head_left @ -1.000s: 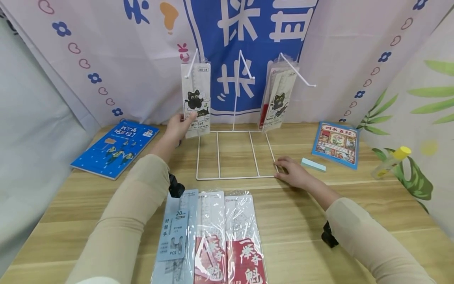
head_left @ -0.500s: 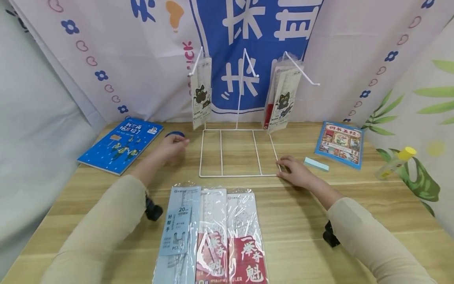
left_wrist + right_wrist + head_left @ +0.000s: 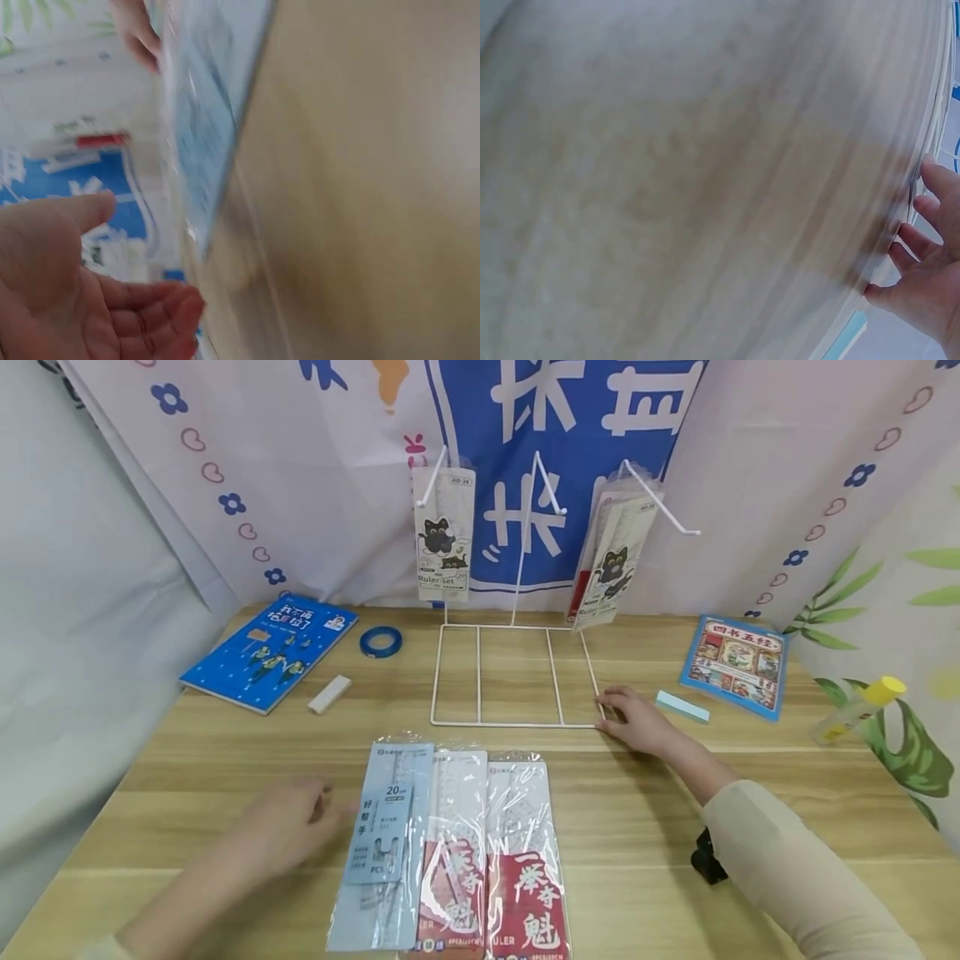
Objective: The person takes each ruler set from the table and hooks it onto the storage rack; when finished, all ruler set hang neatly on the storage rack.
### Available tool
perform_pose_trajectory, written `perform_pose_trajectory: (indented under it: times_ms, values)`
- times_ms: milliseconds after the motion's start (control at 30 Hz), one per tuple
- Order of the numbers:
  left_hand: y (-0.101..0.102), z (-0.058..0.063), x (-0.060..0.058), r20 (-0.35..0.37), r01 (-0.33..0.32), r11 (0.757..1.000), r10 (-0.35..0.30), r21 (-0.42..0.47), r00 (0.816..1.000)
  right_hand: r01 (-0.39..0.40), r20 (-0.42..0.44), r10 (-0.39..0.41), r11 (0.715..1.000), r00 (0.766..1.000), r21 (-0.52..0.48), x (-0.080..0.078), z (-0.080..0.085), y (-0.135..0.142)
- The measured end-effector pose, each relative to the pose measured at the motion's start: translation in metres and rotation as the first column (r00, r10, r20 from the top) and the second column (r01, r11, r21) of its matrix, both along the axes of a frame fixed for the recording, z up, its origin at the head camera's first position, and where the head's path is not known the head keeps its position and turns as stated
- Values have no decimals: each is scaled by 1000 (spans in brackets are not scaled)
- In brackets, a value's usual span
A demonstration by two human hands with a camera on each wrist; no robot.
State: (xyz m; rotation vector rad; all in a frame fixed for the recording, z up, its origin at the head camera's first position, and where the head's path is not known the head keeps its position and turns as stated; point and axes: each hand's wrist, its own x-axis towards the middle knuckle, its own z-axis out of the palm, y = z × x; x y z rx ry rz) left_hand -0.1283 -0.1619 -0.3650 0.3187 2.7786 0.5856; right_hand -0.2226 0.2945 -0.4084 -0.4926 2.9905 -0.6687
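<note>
My left hand (image 3: 292,822) is blurred beside a blue-backed ruler set (image 3: 386,847) in a clear sleeve. In the left wrist view this hand (image 3: 127,292) holds nothing, thumb apart from loosely bent fingers. To the right lie two red-and-white ruler sets, one in the middle (image 3: 453,827) and one at the right (image 3: 521,818). My right hand (image 3: 633,722) rests with spread fingertips at the right front corner of the white wire rack (image 3: 517,725). A cat-print ruler set (image 3: 444,539) hangs from its left hook, and another (image 3: 618,556) hangs on the right hook.
A blue book (image 3: 273,652), a blue tape roll (image 3: 381,642) and a white eraser-like block (image 3: 328,694) lie at the left. On the right are a light-blue block (image 3: 682,706), a small picture book (image 3: 735,667) and a yellow-capped glue stick (image 3: 858,710). A printed cloth hangs behind.
My left hand has let go of the hanging cat-print ruler set and come back toward the front left, beside the blue-backed set. The right hand has stayed at the rack's corner.
</note>
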Motion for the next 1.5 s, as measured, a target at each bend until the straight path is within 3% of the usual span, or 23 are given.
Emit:
perform_pose_trajectory:
  times_ms: [67,167,333,533,667,800,900,1067,1200,1333,1500]
  values:
    - [6,2,18,-25,-8,997,6,-82,1000,-1,4,1,1000,1000,1,0,1,1]
    - [19,0,36,5,-4,989,5,-147,1000,-3,13,2,1000,1000,6,0,2,1]
    - [38,-12,45,22,4,988,-1,-151,1000,-2,16,2,1000,1000,12,0,3,0]
    - [49,-22,43,-80,7,988,-20,-156,997,-26,-1,26,1000,1000,-7,1,2,0]
    - [51,-22,43,-100,4,988,-20,-157,995,-60,-51,58,998,997,-33,3,1,0]
    - [52,-23,41,-107,-16,989,1,-144,994,-60,-48,58,998,997,-35,5,2,-1]
    - [52,-25,36,-90,-36,993,26,-113,996,-30,-18,30,999,999,-22,3,3,-2]
    - [46,-27,28,3,-73,997,73,-18,997,-12,-7,12,1000,1000,10,3,4,-3]
    - [36,-27,24,31,-60,995,58,75,998,-15,1,15,1000,1000,12,3,5,-3]
    - [26,-27,20,35,-30,977,23,210,999,-14,0,14,1000,1000,10,2,3,-2]
    - [20,-26,13,98,-72,956,46,286,994,-9,4,9,1000,1000,14,1,2,-2]
